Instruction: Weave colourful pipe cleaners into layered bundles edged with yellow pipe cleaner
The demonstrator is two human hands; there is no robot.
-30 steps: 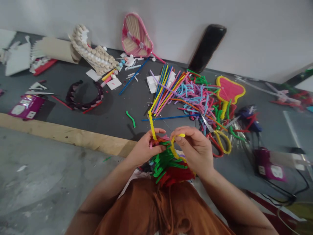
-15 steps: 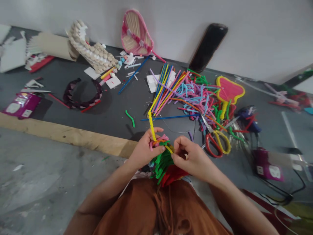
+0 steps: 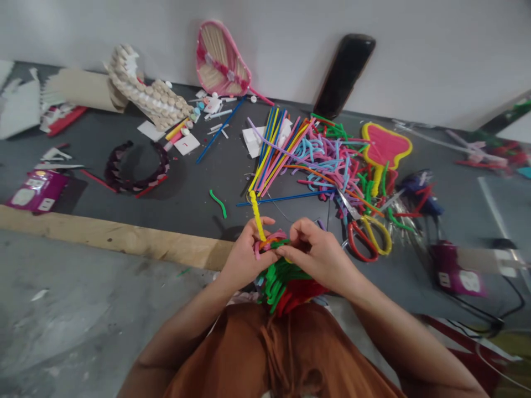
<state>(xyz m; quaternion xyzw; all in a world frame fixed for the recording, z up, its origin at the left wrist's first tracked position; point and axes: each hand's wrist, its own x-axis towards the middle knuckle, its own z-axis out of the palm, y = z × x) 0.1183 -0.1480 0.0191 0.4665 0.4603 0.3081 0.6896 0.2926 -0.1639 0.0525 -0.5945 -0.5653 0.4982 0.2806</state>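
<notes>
Some fuzzy stems (image 3: 282, 281) hidden, R hand (image 3: 321, 251) blocking

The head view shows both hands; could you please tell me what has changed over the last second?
The right hand has moved in toward the left hand, and their thumb tips are now close together. The yellow end that the right hand held up is now mostly hidden. The left hand still grips the colourful bundle; the scissors and loose green piece lie as before.
</notes>
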